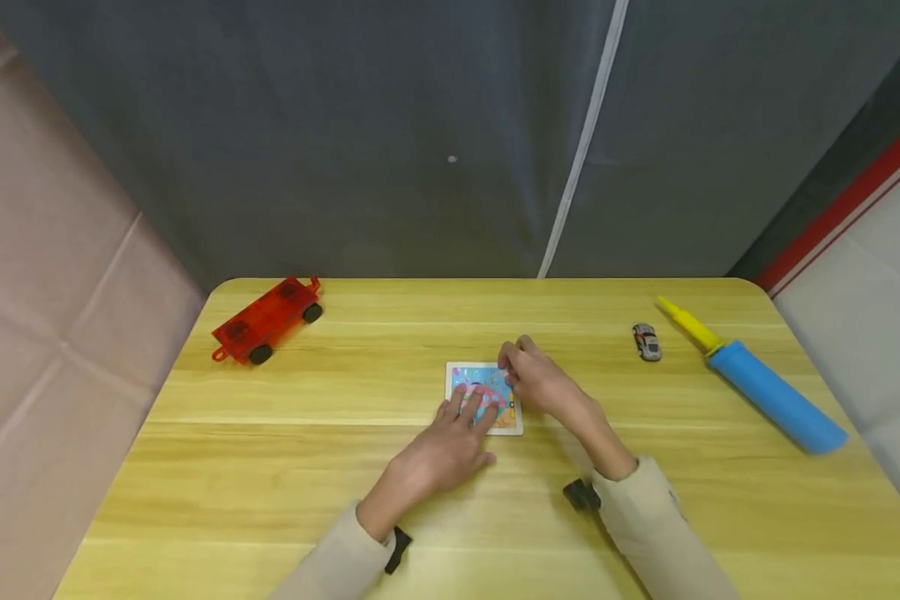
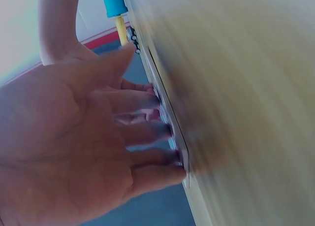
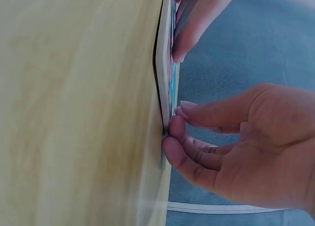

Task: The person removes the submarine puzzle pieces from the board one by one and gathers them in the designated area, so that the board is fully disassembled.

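Note:
A small square picture board (image 1: 459, 375) with a white border and a blue, pink and orange picture lies flat on the table. My left hand (image 1: 450, 446) rests on it with fingers spread and fairly straight, covering much of the picture. In the left wrist view those fingertips (image 2: 170, 130) touch its surface. My right hand (image 1: 543, 383) is at the far right corner, fingers curled. The right wrist view shows the right thumb and fingertips (image 3: 176, 125) pinching at that corner of the board (image 3: 165, 83); exactly what lies between them is hidden.
A red toy wagon (image 1: 266, 321) with black wheels stands at the back left of the wooden table (image 1: 270, 467). At the right are a small toy car (image 1: 647, 342) and a blue hand pump (image 1: 776, 398) with a yellow nozzle. A dark grey curtain (image 1: 345, 150) hangs behind the table.

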Tool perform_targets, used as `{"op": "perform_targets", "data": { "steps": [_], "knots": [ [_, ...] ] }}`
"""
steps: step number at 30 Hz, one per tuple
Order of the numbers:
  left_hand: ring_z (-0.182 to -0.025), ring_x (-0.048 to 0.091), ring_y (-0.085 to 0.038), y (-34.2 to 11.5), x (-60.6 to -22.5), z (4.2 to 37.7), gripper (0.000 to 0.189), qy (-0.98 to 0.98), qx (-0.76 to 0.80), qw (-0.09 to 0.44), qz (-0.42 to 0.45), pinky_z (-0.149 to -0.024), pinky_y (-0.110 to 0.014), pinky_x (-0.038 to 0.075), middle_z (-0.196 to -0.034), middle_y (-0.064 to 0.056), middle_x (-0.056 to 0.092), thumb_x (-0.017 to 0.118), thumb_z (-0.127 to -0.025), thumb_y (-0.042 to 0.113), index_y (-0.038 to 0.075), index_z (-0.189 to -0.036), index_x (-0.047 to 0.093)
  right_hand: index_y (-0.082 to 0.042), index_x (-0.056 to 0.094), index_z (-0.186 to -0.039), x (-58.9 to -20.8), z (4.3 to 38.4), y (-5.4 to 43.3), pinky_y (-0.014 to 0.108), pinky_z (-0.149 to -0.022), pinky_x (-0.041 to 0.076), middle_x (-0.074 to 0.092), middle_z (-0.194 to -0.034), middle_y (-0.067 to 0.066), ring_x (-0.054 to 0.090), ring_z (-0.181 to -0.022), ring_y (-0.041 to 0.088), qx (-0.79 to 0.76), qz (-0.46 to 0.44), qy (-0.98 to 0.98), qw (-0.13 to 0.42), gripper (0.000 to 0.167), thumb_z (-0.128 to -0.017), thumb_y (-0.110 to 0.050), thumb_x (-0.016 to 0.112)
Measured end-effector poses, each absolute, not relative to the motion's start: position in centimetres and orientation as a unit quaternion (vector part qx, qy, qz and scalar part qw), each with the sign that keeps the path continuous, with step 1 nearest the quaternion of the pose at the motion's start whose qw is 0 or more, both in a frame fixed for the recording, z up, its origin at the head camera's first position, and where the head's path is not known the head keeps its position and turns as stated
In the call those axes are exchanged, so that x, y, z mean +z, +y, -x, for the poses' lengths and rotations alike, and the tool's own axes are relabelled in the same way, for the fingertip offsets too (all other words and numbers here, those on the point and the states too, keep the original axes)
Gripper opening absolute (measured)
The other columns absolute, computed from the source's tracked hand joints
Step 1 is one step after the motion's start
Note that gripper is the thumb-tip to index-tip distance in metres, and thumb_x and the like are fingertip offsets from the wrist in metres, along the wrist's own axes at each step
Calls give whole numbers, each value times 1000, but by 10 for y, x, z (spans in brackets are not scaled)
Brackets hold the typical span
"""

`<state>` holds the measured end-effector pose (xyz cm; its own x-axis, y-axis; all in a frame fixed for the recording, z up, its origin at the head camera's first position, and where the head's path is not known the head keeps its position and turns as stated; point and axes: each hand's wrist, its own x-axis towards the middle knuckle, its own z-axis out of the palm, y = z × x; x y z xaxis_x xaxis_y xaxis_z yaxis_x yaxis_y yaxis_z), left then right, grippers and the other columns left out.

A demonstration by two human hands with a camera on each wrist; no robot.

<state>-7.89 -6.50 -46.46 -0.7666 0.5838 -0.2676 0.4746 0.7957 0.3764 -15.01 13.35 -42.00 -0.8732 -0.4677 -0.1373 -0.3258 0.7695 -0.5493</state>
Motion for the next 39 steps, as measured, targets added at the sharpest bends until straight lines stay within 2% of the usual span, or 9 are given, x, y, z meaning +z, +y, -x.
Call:
{"op": "perform_targets", "data": {
  "steps": [4, 11, 16, 23, 31, 35, 39],
  "knots": [
    [-169, 6, -48, -64, -477, 81, 76, 933, 136, 174, -285, -131, -65, 24, -183, -21, 11, 60, -113, 45, 8, -173, 33, 2, 65, -109, -420, 150, 132, 31, -76, 51, 54, -109, 14, 53, -86, 22, -260, 210, 933, 135, 9, -108, 7, 58],
    [-168, 11, -48, -61, -478, 79, 75, 939, 101, 161, -285, -130, -65, 28, -182, -21, 16, 60, -113, 45, 6, -172, 35, 8, 68, -124, -418, 151, 130, 34, -82, 55, 61, -114, 17, 57, -92, 23, -258, 189, 936, 148, 18, -109, 5, 58],
    [-167, 18, -51, -59, -478, 78, 70, 941, 102, 146, -286, -128, -65, 33, -181, -23, 20, 60, -114, 40, 5, -170, 38, 8, 69, -125, -418, 151, 130, 36, -86, 58, 63, -114, 18, 58, -94, 24, -243, 193, 940, 139, 20, -109, 6, 57],
    [-166, 21, -52, -57, -471, 75, 67, 943, 94, 145, -283, -128, -65, 34, -181, -24, 21, 58, -115, 37, 5, -171, 37, 6, 68, -124, -419, 151, 132, 33, -77, 55, 61, -113, 17, 57, -89, 23, -238, 187, 943, 138, 18, -109, 5, 58],
    [-165, 22, -52, -56, -465, 72, 68, 943, 109, 147, -277, -128, -66, 33, -180, -25, 23, 62, -113, 33, 3, -170, 39, 3, 66, -118, -421, 150, 132, 31, -68, 52, 58, -109, 15, 55, -83, 22, -233, 193, 945, 125, 11, -108, 3, 61],
    [-166, 21, -52, -54, -455, 71, 68, 945, 95, 155, -273, -128, -66, 33, -180, -25, 23, 61, -114, 33, 3, -170, 39, 1, 64, -118, -422, 150, 132, 31, -68, 50, 57, -108, 15, 55, -82, 22, -239, 186, 944, 127, 10, -109, 2, 61],
    [-166, 19, -52, -55, -463, 73, 69, 944, 103, 158, -271, -128, -67, 31, -181, -25, 21, 63, -113, 34, 3, -170, 39, 0, 62, -118, -421, 151, 132, 32, -70, 50, 61, -106, 13, 56, -84, 22, -249, 183, 942, 133, 9, -109, 3, 60]
  ]
}}
